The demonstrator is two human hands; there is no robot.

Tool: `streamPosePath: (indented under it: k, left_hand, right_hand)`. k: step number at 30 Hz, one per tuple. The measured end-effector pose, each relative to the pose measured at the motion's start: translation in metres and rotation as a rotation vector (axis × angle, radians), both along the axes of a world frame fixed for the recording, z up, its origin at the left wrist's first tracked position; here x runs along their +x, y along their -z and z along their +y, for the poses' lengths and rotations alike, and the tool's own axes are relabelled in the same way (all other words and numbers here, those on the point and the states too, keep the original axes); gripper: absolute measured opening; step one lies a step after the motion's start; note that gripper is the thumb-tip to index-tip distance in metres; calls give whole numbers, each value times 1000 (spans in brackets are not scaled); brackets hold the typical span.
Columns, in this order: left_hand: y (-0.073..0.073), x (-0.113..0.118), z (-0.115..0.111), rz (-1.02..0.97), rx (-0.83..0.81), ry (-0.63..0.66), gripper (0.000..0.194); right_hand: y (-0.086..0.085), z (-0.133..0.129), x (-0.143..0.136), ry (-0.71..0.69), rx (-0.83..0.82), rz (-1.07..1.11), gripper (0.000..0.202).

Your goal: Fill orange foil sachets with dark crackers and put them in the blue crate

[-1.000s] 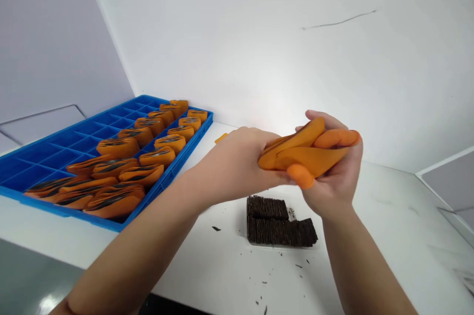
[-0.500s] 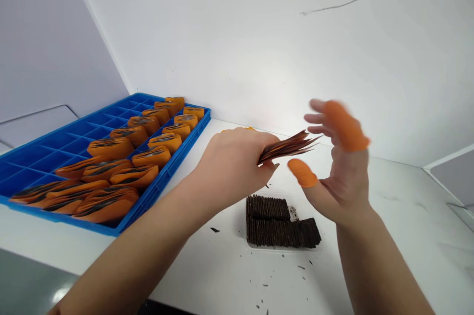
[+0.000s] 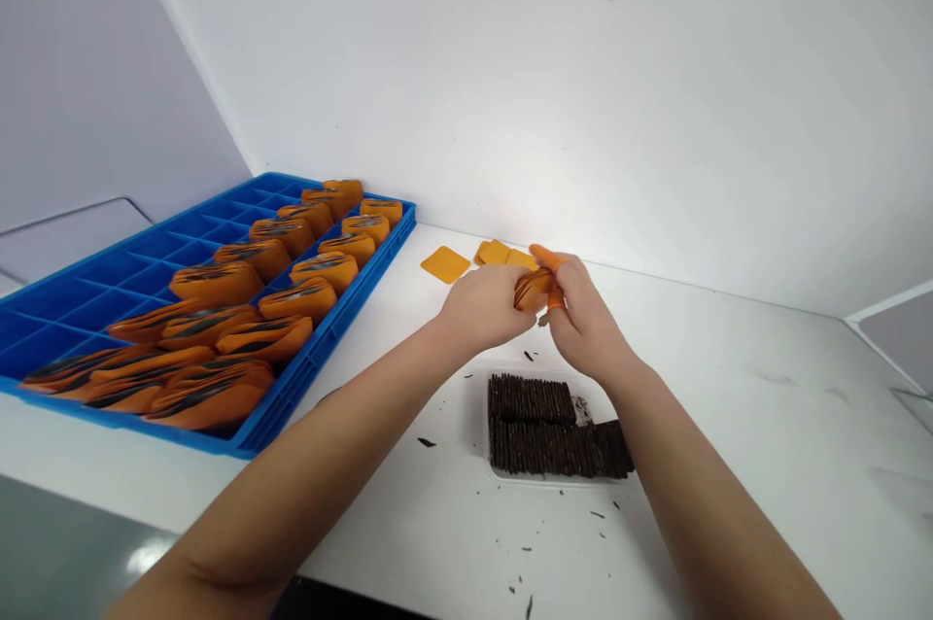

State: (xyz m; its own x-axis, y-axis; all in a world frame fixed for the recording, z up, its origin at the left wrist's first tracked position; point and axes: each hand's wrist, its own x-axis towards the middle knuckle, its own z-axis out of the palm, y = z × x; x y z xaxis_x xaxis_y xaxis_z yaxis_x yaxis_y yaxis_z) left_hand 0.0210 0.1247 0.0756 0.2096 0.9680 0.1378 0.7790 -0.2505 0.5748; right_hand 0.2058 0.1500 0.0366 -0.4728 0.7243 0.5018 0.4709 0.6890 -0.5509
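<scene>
My left hand [image 3: 485, 307] is closed round a bundle of thin orange-brown sheets [image 3: 534, 290], whose layered edges face right. On the bundle's right end, my right hand [image 3: 583, 314] pinches with thumb and forefinger, both in orange finger covers. Just below the hands, a clear plastic box [image 3: 525, 478] holds two rows of thin dark brown pieces [image 3: 554, 445] standing on edge. Behind my hands lie an orange-yellow square card [image 3: 445, 264] and several similar cards [image 3: 502, 254], partly overlapping.
At the left a blue divided tray [image 3: 321, 362] holds many folded orange packets [image 3: 219, 284] with dark contents. Dark crumbs [image 3: 427, 442] are scattered on the white table [image 3: 408, 542] round the box. A white wall [image 3: 510, 95] rises behind.
My right hand has moved left and closed on the bundle's end; before, it was open and apart from it. The cards behind the hands now show more fully.
</scene>
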Motion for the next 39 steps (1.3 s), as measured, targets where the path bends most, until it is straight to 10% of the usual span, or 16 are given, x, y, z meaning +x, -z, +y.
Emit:
streamPosePath:
  k: [13,28,39]
  left_hand:
    - [57,22,10,143,-107,135,26]
    - [31,19,-1,350,-120,159,36]
    - [15,20,-10,479,18,195,41]
  right_hand:
    - [-17,-3,15,14,-424,-451,44]
    - [-2,-3,10,59,-570,-485,89]
    - [-13,-8,15,108,-591,-599,47]
